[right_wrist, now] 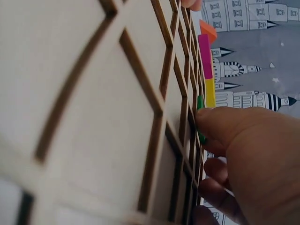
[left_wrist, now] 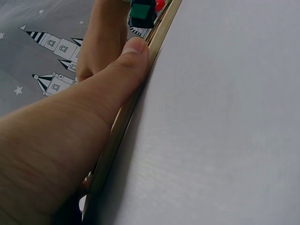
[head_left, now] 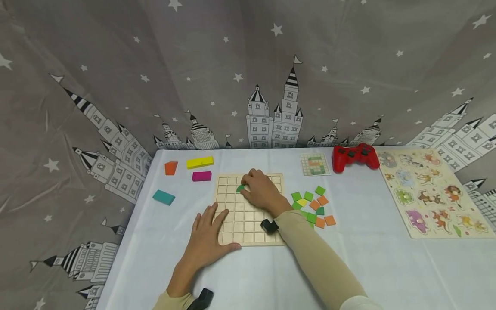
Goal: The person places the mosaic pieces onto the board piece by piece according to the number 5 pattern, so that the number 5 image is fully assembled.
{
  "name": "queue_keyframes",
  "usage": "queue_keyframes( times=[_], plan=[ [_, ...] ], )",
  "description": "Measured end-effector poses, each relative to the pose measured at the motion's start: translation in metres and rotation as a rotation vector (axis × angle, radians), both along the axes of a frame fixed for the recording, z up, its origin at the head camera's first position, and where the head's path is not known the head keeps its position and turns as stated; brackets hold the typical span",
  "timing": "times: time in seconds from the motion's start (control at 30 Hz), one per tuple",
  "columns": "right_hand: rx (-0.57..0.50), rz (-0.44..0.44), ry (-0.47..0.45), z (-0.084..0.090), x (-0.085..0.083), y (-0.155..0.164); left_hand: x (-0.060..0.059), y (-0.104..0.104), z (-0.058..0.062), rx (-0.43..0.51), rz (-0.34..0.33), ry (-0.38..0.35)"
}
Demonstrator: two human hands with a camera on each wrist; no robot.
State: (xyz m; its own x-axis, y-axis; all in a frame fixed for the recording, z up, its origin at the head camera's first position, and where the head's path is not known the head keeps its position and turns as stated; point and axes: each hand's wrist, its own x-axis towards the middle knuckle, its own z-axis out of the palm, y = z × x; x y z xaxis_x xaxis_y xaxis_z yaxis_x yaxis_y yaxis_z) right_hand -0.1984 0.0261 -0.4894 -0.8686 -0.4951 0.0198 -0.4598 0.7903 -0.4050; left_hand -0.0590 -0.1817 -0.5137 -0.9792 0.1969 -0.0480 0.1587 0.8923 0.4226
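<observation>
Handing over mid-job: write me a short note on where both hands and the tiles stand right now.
Left hand: flat and open, pressing the near-left corner of the wooden grid board on the white table.
Right hand: fingers curled, its grip on a small green square tile being set into a cell in the board's upper rows.
Supply: loose green and orange square tiles lie right of the board; the small pattern card lies behind them.
Done: no other tile is visible in the grid.
Left: seat this tile, then fill the rest.
</observation>
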Motion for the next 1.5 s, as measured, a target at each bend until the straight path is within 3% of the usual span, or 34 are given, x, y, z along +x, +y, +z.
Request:
queue_keyframes(
  times=[0.27,0.6,0.83,1.2,1.33,1.5],
  plan=[
    [0.041,-0.046,0.012,0.002,0.005,-0.003,0.001,0.001,0.0,0.012,0.005,-0.008],
    [0.017,-0.075,-0.014,0.004,0.008,0.011,0.001,0.004,0.001,0.011,0.013,-0.022],
    [-0.111,-0.118,-0.07,0.009,0.023,0.08,0.002,0.006,-0.001,0.026,0.018,0.011],
    [-0.183,-0.328,-0.114,0.008,0.052,0.216,0.0,0.003,-0.002,0.019,0.009,0.012],
    [-0.191,-0.313,-0.13,0.002,0.063,0.241,0.0,0.002,-0.002,0.017,0.001,0.03],
    [-0.182,-0.272,-0.18,-0.007,0.067,0.246,0.0,0.001,-0.003,0.008,0.007,0.02]
  ],
)
